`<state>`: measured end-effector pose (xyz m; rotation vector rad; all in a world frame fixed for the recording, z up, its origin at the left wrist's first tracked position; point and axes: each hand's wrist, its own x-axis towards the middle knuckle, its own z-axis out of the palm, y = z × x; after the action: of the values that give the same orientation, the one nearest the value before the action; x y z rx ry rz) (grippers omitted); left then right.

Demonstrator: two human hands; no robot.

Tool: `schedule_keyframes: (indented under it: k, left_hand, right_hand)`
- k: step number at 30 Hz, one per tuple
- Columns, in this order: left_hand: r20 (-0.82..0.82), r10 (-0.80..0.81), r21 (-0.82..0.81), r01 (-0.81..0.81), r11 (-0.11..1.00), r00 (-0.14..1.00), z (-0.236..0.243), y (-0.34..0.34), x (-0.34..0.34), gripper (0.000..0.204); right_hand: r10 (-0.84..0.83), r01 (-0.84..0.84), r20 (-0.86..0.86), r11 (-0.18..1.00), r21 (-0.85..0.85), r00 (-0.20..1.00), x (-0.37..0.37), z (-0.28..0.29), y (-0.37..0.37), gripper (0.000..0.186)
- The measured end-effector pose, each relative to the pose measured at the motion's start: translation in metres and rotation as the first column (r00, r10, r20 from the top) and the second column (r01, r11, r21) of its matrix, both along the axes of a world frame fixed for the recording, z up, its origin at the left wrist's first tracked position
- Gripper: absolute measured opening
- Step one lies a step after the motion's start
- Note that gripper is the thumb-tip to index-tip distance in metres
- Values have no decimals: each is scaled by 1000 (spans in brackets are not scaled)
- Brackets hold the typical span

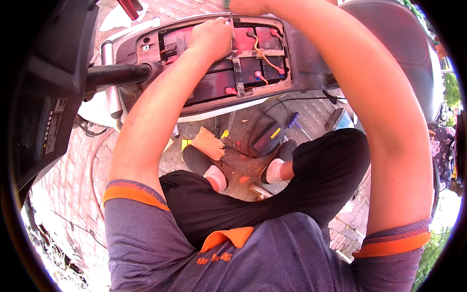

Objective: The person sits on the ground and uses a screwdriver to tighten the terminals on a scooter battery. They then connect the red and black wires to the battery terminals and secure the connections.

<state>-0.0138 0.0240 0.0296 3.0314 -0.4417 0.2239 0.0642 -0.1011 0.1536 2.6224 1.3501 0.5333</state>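
Observation:
An open battery compartment (288, 68) lies in the floor of a scooter in front of me. Inside it sit several dark batteries (214, 80) with orange wires (260, 54), red terminal covers (230, 91) and a metal hold-down bracket (237, 73). My left hand (212, 39) is at the compartment's far edge, its fingers closed near a thin dark shaft (230, 17); what they pinch is hidden. Above that shaft is my right hand (250, 6), curled closed and cut off by the picture's upper edge. The shaft seems to run down from it, but its grip is unclear.
The scooter's seat (399, 34) is at right, its black steering column (119, 74) at left. On the paving between my feet and the scooter lie a black box with a yellow label (268, 138), a blue-handled screwdriver (293, 119), a cable (304, 99) and torn cardboard (208, 143).

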Motion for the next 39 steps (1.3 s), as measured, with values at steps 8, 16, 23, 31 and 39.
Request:
schedule_keyframes:
  k: [8,16,23,31,39]
  left_hand:
    - [-70,10,70,-5,998,998,13,-9,0,28]
    - [26,-14,21,13,1000,1000,4,-9,4,23]
    - [15,-15,49,14,999,1000,4,-13,6,28]
    - [62,-36,8,35,999,997,-2,-5,6,24]
    - [39,-2,-5,2,1000,999,-2,1,0,24]
  right_hand:
    - [-356,275,-289,918,-285,889,4,23,-4,45]
    - [-345,250,-273,911,-327,898,-9,33,-1,43]
    - [-262,159,-209,899,-409,942,-3,29,-10,42]
    - [-86,56,-77,942,-332,993,-15,23,-14,35]
    - [-58,52,-19,972,-229,998,-37,29,-14,40]
